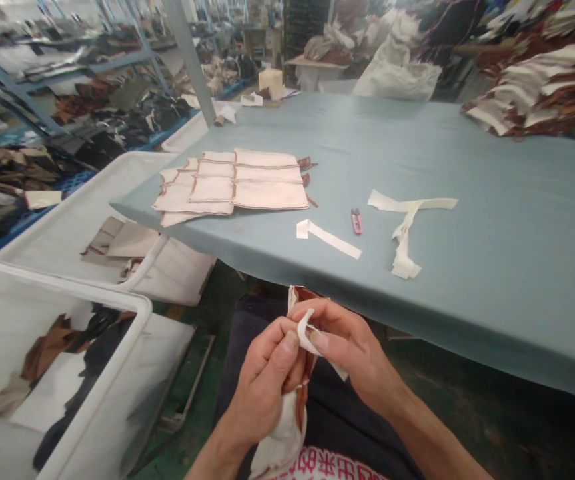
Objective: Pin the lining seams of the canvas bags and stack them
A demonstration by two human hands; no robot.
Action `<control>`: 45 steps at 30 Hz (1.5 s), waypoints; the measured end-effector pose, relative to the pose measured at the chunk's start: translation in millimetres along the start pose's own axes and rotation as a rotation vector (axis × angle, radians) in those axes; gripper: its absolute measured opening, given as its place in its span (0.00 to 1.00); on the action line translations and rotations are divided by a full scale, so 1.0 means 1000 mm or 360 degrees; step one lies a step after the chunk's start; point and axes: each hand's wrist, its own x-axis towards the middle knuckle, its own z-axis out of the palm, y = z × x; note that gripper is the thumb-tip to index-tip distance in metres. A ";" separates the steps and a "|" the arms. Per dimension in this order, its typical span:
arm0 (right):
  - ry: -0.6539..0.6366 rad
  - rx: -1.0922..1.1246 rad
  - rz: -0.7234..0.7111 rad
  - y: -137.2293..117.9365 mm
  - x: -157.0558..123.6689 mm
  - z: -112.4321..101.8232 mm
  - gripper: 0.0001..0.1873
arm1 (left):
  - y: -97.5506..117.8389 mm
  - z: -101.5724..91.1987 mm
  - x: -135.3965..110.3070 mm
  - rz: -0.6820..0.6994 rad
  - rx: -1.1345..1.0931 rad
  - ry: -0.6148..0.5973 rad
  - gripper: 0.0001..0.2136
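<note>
In front of my lap, my left hand [264, 377] is closed on a cream fabric piece with brown edging [284, 423], which hangs down toward my legs. Its upper end shows above my fingers. My right hand [352, 343] meets the left one and pinches a short white strip of tape [306, 332] between thumb and fingers. The strip curls over at the top, and its other end pokes out below my right thumb. Fingertips hide where strip and fabric meet. On the table beyond lie a loose white strip [334, 241], pink thread snips [356, 221] and a crumpled bunch of cream strips [407, 227].
The blue-green table [467, 293] has its edge just beyond my hands. Overlapping cream fabric panels [267, 180] lie at its left, a tall fabric stack [542, 90] at the far right. White bins [132, 303] holding fabric pieces stand to my left.
</note>
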 end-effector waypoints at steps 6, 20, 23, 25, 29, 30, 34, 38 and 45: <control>0.0083 0.0053 0.0044 0.000 -0.002 0.008 0.12 | -0.008 0.006 -0.002 -0.0245 -0.0254 0.0132 0.21; 0.0506 -0.0069 -0.0336 -0.012 -0.004 -0.006 0.11 | 0.004 0.003 0.000 0.0089 0.0312 0.0173 0.25; 0.0436 0.0049 -0.0320 -0.014 -0.004 -0.007 0.14 | 0.002 0.002 0.001 0.0078 0.0307 0.0193 0.25; 0.0373 0.0119 -0.0300 -0.013 -0.004 -0.004 0.15 | 0.000 0.002 0.003 0.0051 0.0269 0.0259 0.26; 0.0301 0.0127 -0.0182 -0.012 -0.007 -0.004 0.13 | 0.005 0.002 0.007 -0.0063 0.0301 0.0276 0.30; 0.0259 0.0093 -0.0114 -0.012 -0.008 -0.005 0.13 | 0.007 0.001 0.008 -0.0067 0.0364 0.0272 0.31; -0.0009 -0.0198 0.0190 -0.008 -0.014 -0.009 0.11 | 0.015 -0.014 0.005 0.0093 0.0949 0.0194 0.32; -0.0057 -0.0354 0.0326 0.007 -0.019 -0.002 0.10 | 0.018 -0.040 -0.013 0.0007 0.1294 0.0021 0.28; -0.0124 -0.0434 0.0301 0.020 -0.020 0.014 0.05 | 0.038 -0.064 -0.044 -0.0226 0.1505 -0.0009 0.12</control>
